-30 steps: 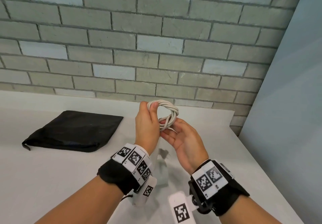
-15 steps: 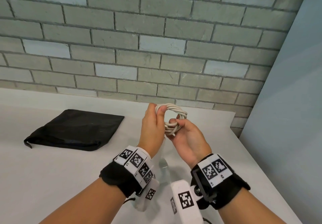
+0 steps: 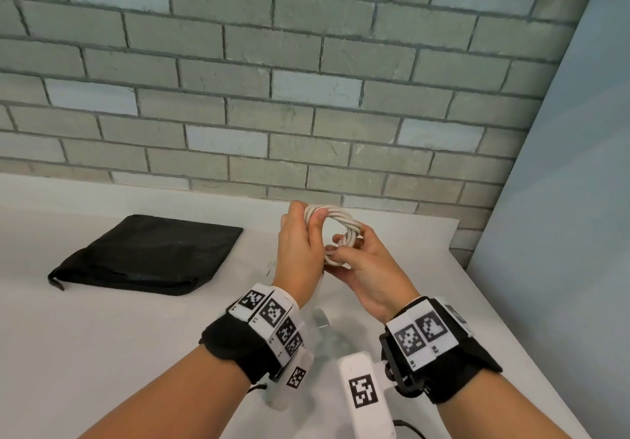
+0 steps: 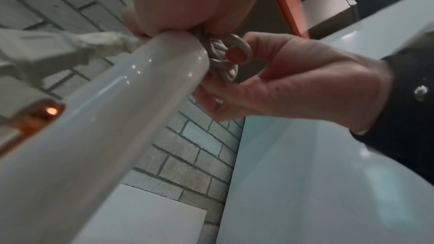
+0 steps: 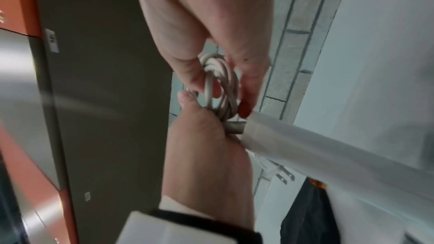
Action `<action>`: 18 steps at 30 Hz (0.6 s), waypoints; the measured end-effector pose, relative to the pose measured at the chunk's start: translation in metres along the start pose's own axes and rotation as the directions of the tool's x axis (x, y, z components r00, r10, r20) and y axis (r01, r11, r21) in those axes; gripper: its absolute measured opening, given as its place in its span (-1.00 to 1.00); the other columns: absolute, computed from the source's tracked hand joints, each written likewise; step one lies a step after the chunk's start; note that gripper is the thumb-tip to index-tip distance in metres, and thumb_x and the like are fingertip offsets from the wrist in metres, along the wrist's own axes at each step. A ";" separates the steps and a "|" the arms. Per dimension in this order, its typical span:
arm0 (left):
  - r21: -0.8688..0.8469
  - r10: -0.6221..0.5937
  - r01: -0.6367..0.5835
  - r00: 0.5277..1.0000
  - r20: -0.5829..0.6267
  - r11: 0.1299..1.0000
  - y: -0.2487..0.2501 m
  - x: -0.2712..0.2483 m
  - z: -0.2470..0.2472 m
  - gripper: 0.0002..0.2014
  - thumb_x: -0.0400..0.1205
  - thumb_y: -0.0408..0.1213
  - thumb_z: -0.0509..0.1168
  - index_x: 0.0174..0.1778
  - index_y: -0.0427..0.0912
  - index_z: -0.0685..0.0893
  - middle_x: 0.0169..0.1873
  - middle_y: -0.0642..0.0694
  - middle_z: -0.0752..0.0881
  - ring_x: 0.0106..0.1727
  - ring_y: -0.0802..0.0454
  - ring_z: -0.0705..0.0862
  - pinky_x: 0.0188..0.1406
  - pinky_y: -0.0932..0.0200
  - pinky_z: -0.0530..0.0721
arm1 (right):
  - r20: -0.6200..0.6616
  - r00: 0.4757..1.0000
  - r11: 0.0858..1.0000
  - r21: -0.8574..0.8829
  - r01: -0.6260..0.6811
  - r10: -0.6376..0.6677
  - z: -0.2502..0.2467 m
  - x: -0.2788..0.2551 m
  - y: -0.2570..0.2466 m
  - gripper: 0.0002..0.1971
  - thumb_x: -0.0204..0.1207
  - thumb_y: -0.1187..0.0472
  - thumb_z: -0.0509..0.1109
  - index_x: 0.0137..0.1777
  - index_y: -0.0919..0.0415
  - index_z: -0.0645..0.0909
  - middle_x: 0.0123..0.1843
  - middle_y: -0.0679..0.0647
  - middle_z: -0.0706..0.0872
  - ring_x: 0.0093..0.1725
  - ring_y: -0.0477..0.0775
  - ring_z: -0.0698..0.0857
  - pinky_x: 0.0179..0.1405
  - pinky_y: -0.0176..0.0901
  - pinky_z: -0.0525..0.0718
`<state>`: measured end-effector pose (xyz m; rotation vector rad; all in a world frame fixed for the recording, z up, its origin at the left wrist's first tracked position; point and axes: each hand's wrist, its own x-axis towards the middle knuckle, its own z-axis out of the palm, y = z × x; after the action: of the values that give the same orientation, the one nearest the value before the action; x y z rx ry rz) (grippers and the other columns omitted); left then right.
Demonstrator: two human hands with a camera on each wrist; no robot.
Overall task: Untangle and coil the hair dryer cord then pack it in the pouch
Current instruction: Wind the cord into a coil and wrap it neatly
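Note:
A cream cord coil (image 3: pixel 342 215) is held up over the white table (image 3: pixel 102 353), in front of the brick wall. My left hand (image 3: pixel 308 215) grips the coil's left side, thumb through the loop. My right hand (image 3: pixel 351 239) pinches its lower right part between thumb and fingers. In the left wrist view the glossy white hair dryer handle (image 4: pixel 105 114) ends against my left palm, beside the coil (image 4: pixel 223 62). The right wrist view shows the coil (image 5: pixel 220 84), the handle (image 5: pixel 328 155) and the plug prongs (image 5: pixel 284 175) below. A flat black pouch (image 3: pixel 146 254) lies to the left.
The table's right edge (image 3: pixel 511 319) runs close by my right wrist, with a pale blue panel (image 3: pixel 562 199) beyond it. The brick wall (image 3: pixel 306 97) closes off the back. Bare table surface lies in front of the pouch.
My right hand, cupped open under the coil a second ago, has curled its thumb and fingers round the coil's lower right. Both hands and the coil drifted slightly right.

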<state>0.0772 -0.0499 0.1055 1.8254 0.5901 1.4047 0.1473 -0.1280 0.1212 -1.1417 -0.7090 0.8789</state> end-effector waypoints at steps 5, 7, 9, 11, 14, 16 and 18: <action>-0.010 -0.051 0.051 0.998 -0.029 0.999 -0.001 0.005 0.002 -0.83 0.68 -0.13 0.07 -0.17 -0.13 0.38 -0.25 -0.20 0.53 -0.16 -0.12 0.51 -0.22 0.16 0.39 | -0.086 0.993 0.930 -0.352 -0.102 0.076 -0.005 -0.007 -0.008 -0.83 0.45 0.33 0.31 0.02 0.29 0.45 -0.19 0.18 0.63 -0.38 0.00 0.61 -0.53 -0.21 0.57; -0.017 -0.054 0.053 0.998 -0.035 0.998 -0.001 0.006 0.003 -0.82 0.68 -0.13 0.07 -0.14 -0.16 0.39 -0.22 -0.22 0.55 -0.13 -0.13 0.52 -0.20 0.15 0.40 | -0.062 0.996 0.927 -0.365 -0.089 0.071 -0.003 -0.011 -0.008 -0.94 0.50 0.31 0.26 -0.12 0.31 0.52 -0.34 0.15 0.65 -0.49 -0.01 0.64 -0.57 -0.21 0.64; -0.038 -0.071 0.070 0.997 -0.031 0.997 -0.003 0.008 0.002 -0.83 0.68 -0.11 0.06 -0.15 -0.11 0.39 -0.18 -0.26 0.57 -0.12 -0.14 0.53 -0.16 0.10 0.44 | -0.071 0.997 0.947 -0.320 -0.042 0.020 -0.004 -0.011 -0.007 -0.88 0.53 0.32 0.27 -0.11 0.37 0.59 -0.33 0.16 0.71 -0.44 -0.01 0.70 -0.43 -0.16 0.73; -0.046 -0.093 0.093 0.996 0.012 0.995 -0.007 0.013 -0.001 -0.84 0.68 -0.07 0.05 -0.16 -0.03 0.39 -0.14 -0.27 0.58 -0.12 -0.12 0.54 -0.14 0.02 0.48 | -0.070 0.997 0.976 -0.219 0.000 -0.016 -0.006 -0.010 -0.008 -0.87 0.55 0.32 0.28 -0.08 0.38 0.62 -0.26 0.17 0.73 -0.36 -0.01 0.72 -0.31 -0.17 0.74; -0.026 -0.061 0.065 0.989 0.133 0.998 -0.006 0.015 -0.006 -0.85 0.66 -0.04 0.08 -0.09 -0.02 0.43 -0.18 -0.16 0.59 -0.12 -0.09 0.57 -0.11 -0.03 0.58 | -0.067 0.998 1.000 -0.009 -0.003 0.003 -0.012 -0.005 -0.013 -0.83 0.59 0.30 0.23 -0.15 0.35 0.60 -0.25 0.16 0.72 -0.29 0.02 0.72 -0.21 -0.16 0.74; -0.055 -0.039 0.051 0.980 0.193 0.997 -0.001 0.013 -0.007 -0.86 0.68 -0.15 0.10 0.00 -0.14 0.45 -0.23 -0.03 0.58 -0.19 0.05 0.58 -0.16 0.22 0.59 | -0.048 0.999 0.995 0.102 0.004 0.001 -0.016 0.000 -0.016 -0.79 0.62 0.28 0.18 -0.19 0.30 0.58 -0.24 0.15 0.72 -0.21 0.05 0.71 -0.03 -0.06 0.71; -0.063 -0.036 0.051 0.974 0.222 0.997 0.000 0.013 -0.007 -0.88 0.69 -0.20 0.09 0.01 -0.18 0.45 -0.26 0.05 0.56 -0.23 0.18 0.56 -0.23 0.38 0.54 | -0.021 1.000 0.982 0.190 0.025 -0.022 -0.017 0.002 -0.012 -0.75 0.63 0.24 0.15 -0.23 0.23 0.57 -0.27 0.07 0.73 -0.13 0.04 0.68 0.10 0.04 0.63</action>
<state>0.0740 -0.0385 0.1147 1.8711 0.4590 1.1592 0.1657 -0.1360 0.1285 -0.9686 -0.6078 0.8948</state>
